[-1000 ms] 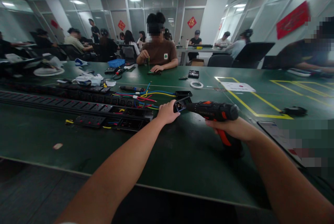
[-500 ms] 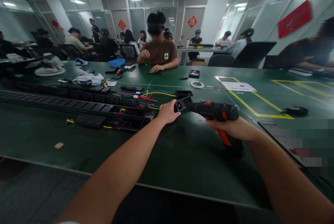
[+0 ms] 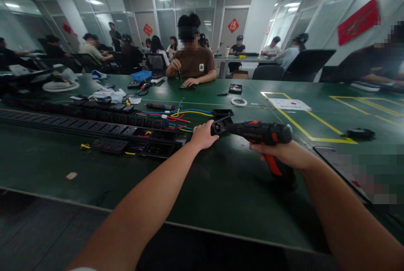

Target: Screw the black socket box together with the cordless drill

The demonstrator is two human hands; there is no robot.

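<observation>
My left hand (image 3: 204, 135) is closed around a small black plastic housing (image 3: 224, 123), holding it tilted above the green table. In my right hand (image 3: 284, 155) is a black and orange power drill (image 3: 263, 133), gripped by its handle and pointing left. The drill's tip reaches the open side of the housing; whether a screw sits there is too small to tell. Left of my left hand lie long black power strips (image 3: 78, 123) and several coloured wires (image 3: 186, 113). A second black housing (image 3: 222, 113) rests just behind the held one.
A roll of white tape (image 3: 239, 102) and a paper sheet (image 3: 289, 104) lie farther back. Yellow tape lines (image 3: 303, 130) mark the right side, near a black object (image 3: 360, 134). A phone-like device (image 3: 341, 170) is beside my right forearm. Across the table sits a co-worker (image 3: 195, 65).
The drill and my right hand have shifted very slightly right. My left hand and the housing look unmoved.
</observation>
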